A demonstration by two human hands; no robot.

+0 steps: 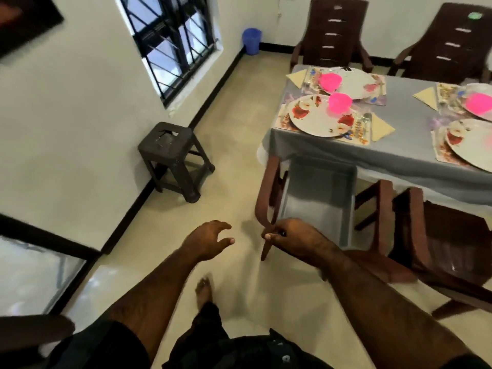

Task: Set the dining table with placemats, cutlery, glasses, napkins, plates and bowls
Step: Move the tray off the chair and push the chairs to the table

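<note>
pale floor [234,145] runs open between the wall and the grey-clothed table [399,134]. right hand [290,237] grips the brown chair [269,193] at the table's near edge; left hand [207,239] hangs open, holding nothing. floral plates [314,118], pink bowls [340,102], folded napkins [380,126] sit on placemats [359,138].

I see the table [404,134] at right with 4 placemats, each under a plate; 2 chairs [332,30] stand behind it, 2 before it. A tray [316,193] sits on the nearer left chair [269,193]. A stool [170,153] stands left, against the wall.
</note>
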